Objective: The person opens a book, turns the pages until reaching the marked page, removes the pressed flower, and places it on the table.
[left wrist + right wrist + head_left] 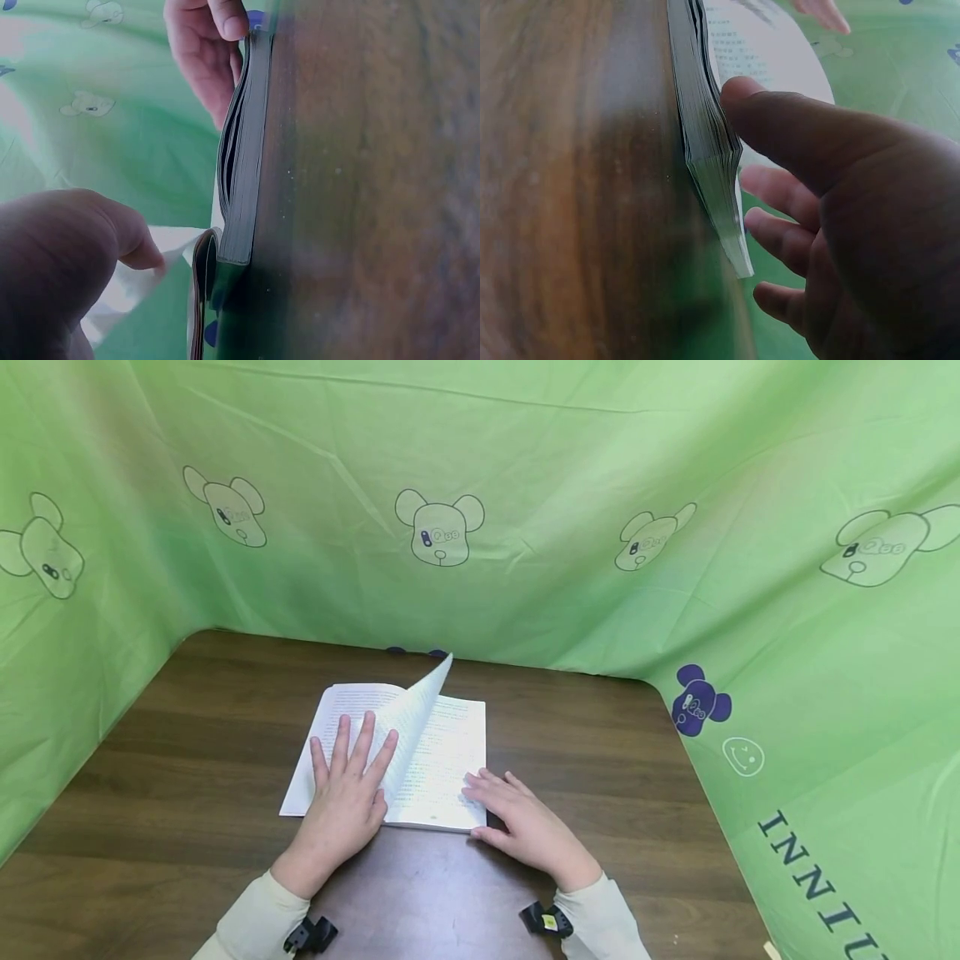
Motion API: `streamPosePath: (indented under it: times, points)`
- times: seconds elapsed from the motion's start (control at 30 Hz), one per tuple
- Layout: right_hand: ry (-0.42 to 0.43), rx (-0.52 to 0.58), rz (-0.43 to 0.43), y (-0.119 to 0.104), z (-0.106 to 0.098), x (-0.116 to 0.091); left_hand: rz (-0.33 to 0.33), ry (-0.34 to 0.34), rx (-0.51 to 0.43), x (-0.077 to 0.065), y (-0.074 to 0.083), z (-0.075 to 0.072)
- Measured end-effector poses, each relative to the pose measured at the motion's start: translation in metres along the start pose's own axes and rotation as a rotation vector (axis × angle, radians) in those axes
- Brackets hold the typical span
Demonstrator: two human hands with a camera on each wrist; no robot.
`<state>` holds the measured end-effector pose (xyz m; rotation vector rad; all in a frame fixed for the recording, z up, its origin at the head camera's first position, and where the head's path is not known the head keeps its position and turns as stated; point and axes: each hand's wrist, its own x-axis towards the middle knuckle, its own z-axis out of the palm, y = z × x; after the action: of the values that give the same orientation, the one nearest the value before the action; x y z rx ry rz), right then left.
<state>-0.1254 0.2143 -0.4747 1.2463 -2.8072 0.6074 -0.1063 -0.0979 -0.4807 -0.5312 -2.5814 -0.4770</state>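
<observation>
An open paperback book with printed text lies on the wooden table. One leaf stands up from near its middle, tilted with its upper corner to the right. My left hand is spread over the left-hand pages, its fingers straight and apart, the thumb beside the raised leaf's lower part. At the book's right edge is my right hand, its fingertips on the right page and its thumb at the lower corner. In the right wrist view, the thick page block shows between the thumb and the table.
The dark brown table extends around the book on all sides. Green cloth printed with bear heads hangs along the back and both sides. A black wrist camera is on the left cuff, with another on the right.
</observation>
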Motion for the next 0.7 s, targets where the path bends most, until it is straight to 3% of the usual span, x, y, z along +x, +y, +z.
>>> streamPosePath:
  times: [0.13, 0.43, 0.7]
  points:
    - [-0.023, -0.004, 0.012, -0.0002, -0.0007, -0.0002, -0.008, -0.06, 0.017, -0.0004, 0.0005, 0.0001]
    - [-0.039, -0.005, 0.038, -0.0012, -0.0021, 0.0, -0.085, -0.297, -0.028, -0.0024, 0.0022, -0.0034]
    - [-0.048, -0.004, 0.049, -0.0032, -0.0044, -0.0015, -0.14, -0.36, -0.046, -0.0041, 0.0043, -0.0044]
